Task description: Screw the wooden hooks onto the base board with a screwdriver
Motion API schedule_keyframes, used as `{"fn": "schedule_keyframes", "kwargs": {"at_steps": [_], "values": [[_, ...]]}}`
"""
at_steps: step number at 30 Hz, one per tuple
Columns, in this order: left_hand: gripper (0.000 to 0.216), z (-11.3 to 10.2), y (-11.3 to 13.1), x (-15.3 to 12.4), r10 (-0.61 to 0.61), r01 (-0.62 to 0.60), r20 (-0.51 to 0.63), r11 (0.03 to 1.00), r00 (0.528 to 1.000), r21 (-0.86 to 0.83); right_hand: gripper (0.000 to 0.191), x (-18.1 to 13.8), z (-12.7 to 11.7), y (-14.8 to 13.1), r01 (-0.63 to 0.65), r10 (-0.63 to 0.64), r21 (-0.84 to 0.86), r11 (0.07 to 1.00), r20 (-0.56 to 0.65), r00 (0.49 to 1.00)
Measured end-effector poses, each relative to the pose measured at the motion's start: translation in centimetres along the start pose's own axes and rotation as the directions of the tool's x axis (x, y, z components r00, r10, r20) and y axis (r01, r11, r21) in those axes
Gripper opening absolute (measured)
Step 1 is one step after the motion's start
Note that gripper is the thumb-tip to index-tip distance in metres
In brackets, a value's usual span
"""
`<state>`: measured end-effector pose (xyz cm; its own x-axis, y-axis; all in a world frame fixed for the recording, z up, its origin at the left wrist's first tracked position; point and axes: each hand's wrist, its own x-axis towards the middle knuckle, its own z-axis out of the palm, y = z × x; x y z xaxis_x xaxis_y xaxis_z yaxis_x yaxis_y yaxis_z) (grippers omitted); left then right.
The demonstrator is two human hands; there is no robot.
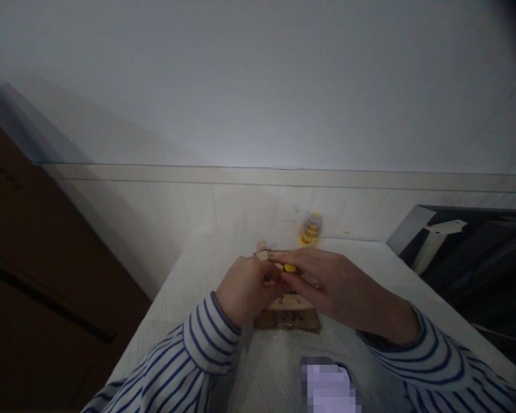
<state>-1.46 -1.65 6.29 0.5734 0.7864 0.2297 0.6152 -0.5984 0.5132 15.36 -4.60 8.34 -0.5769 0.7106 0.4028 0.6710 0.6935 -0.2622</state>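
Note:
Both hands meet over a small pale wooden piece (pixel 290 304) on the white table (pixel 189 292). My left hand (pixel 245 289) is curled, its fingers closed against the wooden piece. My right hand (pixel 327 284) reaches across from the right, fingertips pinched on a small yellow object (pixel 289 268). A brown flat card or bag (pixel 286 321) lies under the wooden piece. Both sleeves are white with blue stripes.
A small yellow-labelled bottle (pixel 311 228) stands at the table's far edge by the wall. A dark brown cabinet (pixel 34 287) is at the left. A dark surface with a white bracket (pixel 442 229) sits at the right. A blurred lilac patch (pixel 327 384) lies near me.

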Motion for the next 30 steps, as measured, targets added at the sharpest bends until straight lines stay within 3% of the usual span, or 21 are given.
{"fn": "schedule_keyframes", "kwargs": {"at_steps": [20, 30], "values": [[0.020, -0.16, -0.06, 0.32, 0.097, -0.096, 0.081, 0.995, 0.992, -0.013, 0.022, 0.03, 0.45, 0.11, -0.027, 0.024, -0.166, 0.986, -0.021, 1.000], [0.017, -0.15, -0.09, 0.24, 0.068, -0.068, 0.030, 0.998, 0.997, -0.012, 0.022, 0.19, 0.51, -0.05, -0.040, 0.040, -0.156, 0.987, -0.006, 0.999]]}}
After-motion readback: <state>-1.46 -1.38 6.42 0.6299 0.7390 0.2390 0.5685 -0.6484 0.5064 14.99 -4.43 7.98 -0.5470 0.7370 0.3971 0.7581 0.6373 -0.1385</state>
